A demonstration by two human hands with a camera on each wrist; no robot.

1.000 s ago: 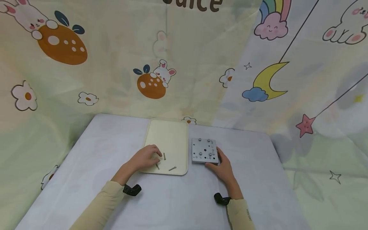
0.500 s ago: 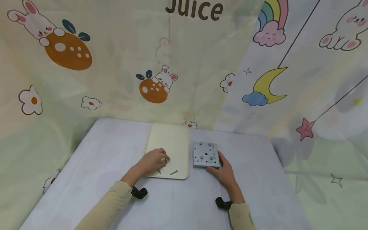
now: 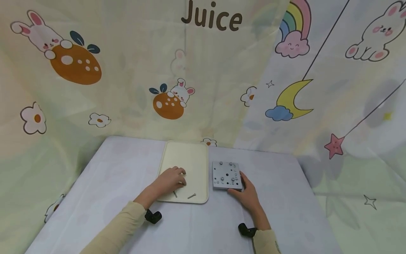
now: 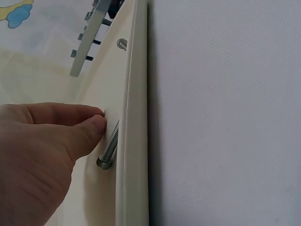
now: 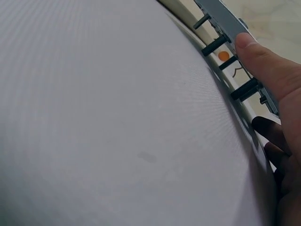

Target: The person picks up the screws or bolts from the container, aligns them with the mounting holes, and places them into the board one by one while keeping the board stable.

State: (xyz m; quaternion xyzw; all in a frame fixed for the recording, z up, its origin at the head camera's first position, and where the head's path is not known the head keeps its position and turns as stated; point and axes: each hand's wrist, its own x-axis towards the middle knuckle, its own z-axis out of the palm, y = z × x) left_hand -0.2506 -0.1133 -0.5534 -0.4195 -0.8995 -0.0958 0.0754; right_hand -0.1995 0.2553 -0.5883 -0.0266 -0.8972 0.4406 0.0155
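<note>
My left hand (image 3: 171,180) is over the front of the cream tray (image 3: 187,155), thumb and finger brought together in a pinch. A small metal screw that lay there is hidden by these fingers. Beside them in the left wrist view lies another screw (image 4: 109,148); a further screw (image 3: 191,195) rests near the tray's front edge. With thumb and fingers around its near right corner, my right hand (image 3: 248,194) grips a grey metal plate (image 3: 222,173). This plate has holes, marks and several bolts on top. Threaded bolt ends (image 5: 215,44) stick out underneath in the right wrist view.
A white cloth covers the table (image 3: 127,165). The plate is just right of the tray. Behind the table hangs a printed curtain (image 3: 127,70) with cartoon rabbits and a moon.
My left hand has moved right over the tray, and its fingers have closed at a screw, which is now out of sight. My right hand keeps its grip on the plate.
</note>
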